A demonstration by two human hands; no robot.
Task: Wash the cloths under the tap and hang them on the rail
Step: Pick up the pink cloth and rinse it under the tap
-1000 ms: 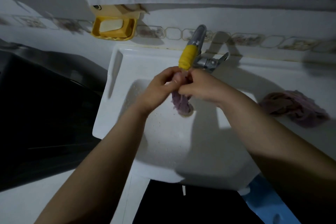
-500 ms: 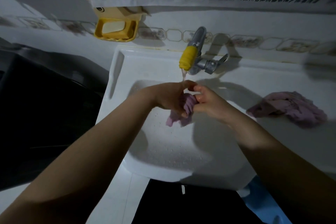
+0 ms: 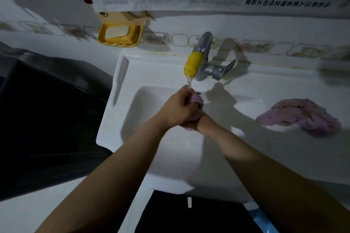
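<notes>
Sink (image 3: 121,111) — hands lower (cloth (image 3: 197,100) bunched)

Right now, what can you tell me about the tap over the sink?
The tap is a grey metal spout coming from the tiled wall, with a ribbed yellow nozzle fitted over its end and a flat lever handle sticking out to the right. It is running: a thin stream falls from the nozzle onto the left hand gripping a purple cloth.

cloth (image 3: 197,100) at fingers: lilac | second cloth (image 3: 299,116): lilac-pink | tap nozzle (image 3: 192,63): yellow | soap dish (image 3: 119,40): yellow | basin (image 3: 147,66): white
</notes>
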